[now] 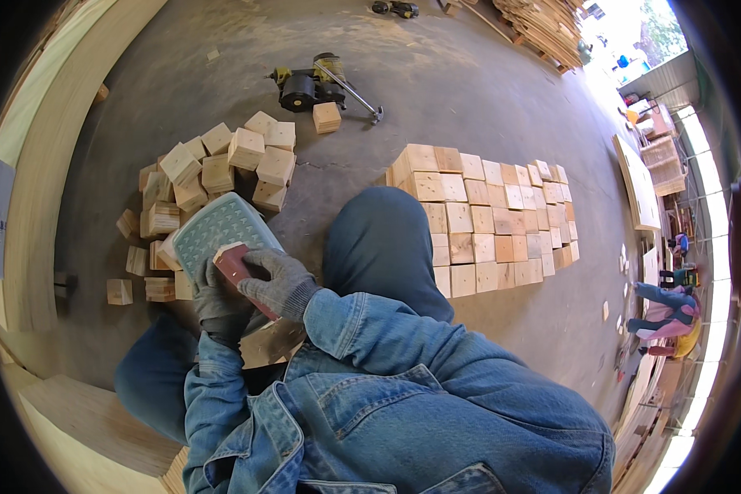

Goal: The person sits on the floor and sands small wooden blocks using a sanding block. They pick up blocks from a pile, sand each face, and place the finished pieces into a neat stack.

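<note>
Both of my hands wear grey knit gloves and meet in front of my lap, on a reddish-brown flat block [237,267] with a pale, rough end. My right hand [280,284] is closed round its right side. My left hand [221,309] grips it from the left and below, its fingers partly hidden. Just beyond them is a pale blue-green plastic stool top or tub bottom [222,226] with a raised pattern. Under my right wrist, a wooden piece [270,342] shows near my lap, partly covered by my arms.
Loose wooden blocks [181,165] lie heaped at the left; neat rows of blocks [490,218] stand right of my knee. Farther off are a nail gun [305,86], a hammer [358,99] and a single block [327,118]. People [667,317] are at the far right.
</note>
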The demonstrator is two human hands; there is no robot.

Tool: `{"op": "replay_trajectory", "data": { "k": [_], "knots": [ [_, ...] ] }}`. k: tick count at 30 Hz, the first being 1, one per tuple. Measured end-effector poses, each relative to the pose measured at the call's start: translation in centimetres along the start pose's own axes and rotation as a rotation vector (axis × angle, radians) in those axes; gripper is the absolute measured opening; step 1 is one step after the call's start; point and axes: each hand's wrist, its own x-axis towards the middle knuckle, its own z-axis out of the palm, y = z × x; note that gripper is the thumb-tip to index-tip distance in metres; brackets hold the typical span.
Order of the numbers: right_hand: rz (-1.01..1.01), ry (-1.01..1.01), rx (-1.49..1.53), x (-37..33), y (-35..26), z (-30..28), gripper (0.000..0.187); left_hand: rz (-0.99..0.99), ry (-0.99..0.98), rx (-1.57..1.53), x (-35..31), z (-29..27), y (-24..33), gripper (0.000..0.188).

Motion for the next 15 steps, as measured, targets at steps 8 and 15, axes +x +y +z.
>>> {"op": "replay_trajectory", "data": {
  "k": [8,15],
  "knots": [
    [0.058,-0.069,0.018,0.3,0.3,0.2,0.064,0.121,-0.058,0.136,0.5,0.4,-0.3,0.096],
    [0.089,-0.077,0.05,0.7,0.4,0.1,0.064,-0.008,-0.028,-0.013,0.9,-0.8,1.2,0.077]
  ]
}}
